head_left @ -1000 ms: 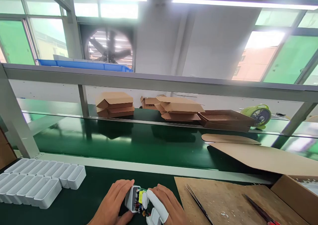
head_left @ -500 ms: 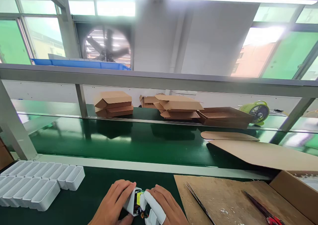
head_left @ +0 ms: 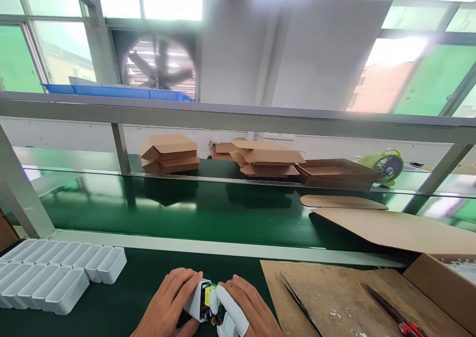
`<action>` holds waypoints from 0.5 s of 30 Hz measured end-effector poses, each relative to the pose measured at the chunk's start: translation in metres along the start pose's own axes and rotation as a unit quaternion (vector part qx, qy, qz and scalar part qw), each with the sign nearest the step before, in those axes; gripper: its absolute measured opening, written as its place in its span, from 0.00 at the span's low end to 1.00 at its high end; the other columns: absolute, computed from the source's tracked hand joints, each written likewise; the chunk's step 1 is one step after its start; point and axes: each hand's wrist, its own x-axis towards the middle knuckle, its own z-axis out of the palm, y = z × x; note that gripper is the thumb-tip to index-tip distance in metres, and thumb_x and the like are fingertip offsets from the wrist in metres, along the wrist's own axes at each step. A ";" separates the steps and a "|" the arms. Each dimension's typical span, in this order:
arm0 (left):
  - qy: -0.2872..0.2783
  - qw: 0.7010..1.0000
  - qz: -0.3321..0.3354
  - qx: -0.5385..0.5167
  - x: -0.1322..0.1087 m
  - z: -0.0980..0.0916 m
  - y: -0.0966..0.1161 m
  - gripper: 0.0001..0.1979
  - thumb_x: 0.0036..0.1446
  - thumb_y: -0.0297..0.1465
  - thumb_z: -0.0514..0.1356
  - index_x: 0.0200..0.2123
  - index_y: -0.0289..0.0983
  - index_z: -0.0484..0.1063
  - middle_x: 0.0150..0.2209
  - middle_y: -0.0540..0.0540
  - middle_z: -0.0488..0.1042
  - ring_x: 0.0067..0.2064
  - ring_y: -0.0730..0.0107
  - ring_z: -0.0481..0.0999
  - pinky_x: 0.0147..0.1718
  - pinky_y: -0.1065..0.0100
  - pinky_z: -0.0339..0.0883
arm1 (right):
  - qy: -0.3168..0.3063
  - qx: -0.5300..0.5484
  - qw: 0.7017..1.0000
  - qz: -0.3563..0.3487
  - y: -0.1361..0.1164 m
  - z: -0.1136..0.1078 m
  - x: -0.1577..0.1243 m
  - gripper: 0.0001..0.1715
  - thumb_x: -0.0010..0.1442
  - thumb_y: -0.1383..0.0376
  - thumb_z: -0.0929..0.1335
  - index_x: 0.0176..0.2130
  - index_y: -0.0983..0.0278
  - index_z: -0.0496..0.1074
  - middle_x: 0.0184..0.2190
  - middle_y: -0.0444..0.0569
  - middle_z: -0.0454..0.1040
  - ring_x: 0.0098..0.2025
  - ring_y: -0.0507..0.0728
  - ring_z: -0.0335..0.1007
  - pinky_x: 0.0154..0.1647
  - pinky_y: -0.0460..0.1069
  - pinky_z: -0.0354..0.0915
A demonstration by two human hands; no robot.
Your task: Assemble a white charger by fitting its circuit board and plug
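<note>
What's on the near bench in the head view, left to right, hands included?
Rows of white plastic cases → left hand → exposed electronics with a yellow part → right hand → tweezers → red-handled scissors → cardboard box.

White housing (head_left: pixel 192 301) tilted further than second ago; circuit board (head_left: pixel 207 297) less exposed.

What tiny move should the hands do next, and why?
I think the right hand might gently ease the circuit board into the white housing, with the left hand steadying it. The board's parts show at the housing's open end, close to the right hand, and the left hand holds the housing.
</note>
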 end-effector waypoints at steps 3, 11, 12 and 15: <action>0.013 1.000 0.000 0.008 0.000 0.002 0.000 0.30 0.65 0.26 0.60 0.69 0.39 0.63 0.60 0.35 0.75 0.61 0.47 0.76 0.58 0.51 0.77 | 0.020 0.012 1.000 0.009 0.000 -0.010 0.007 0.26 0.68 0.74 0.62 0.63 0.67 0.70 0.45 0.53 0.82 0.52 0.61 0.79 0.59 0.53 0.77; 0.000 1.000 -0.013 0.003 0.001 -0.002 0.004 0.31 0.64 0.24 0.60 0.69 0.40 0.63 0.61 0.36 0.75 0.61 0.47 0.76 0.58 0.50 0.78 | 0.012 0.035 0.999 0.004 -0.001 -0.015 0.011 0.22 0.71 0.73 0.60 0.61 0.69 0.70 0.46 0.54 0.83 0.53 0.61 0.79 0.59 0.53 0.76; -0.001 1.000 -0.014 0.004 0.001 -0.002 0.004 0.31 0.63 0.24 0.60 0.69 0.40 0.63 0.61 0.36 0.75 0.61 0.47 0.75 0.58 0.50 0.78 | 0.026 0.041 0.999 0.014 -0.001 -0.010 0.007 0.24 0.70 0.73 0.60 0.62 0.69 0.70 0.46 0.55 0.83 0.53 0.62 0.78 0.59 0.54 0.76; -0.002 1.000 -0.014 0.004 0.000 -0.004 0.005 0.32 0.62 0.23 0.60 0.69 0.40 0.63 0.61 0.36 0.75 0.61 0.47 0.76 0.59 0.51 0.77 | 0.011 0.040 0.999 0.027 -0.003 -0.001 0.000 0.26 0.68 0.73 0.63 0.63 0.67 0.69 0.47 0.55 0.82 0.54 0.63 0.78 0.59 0.55 0.77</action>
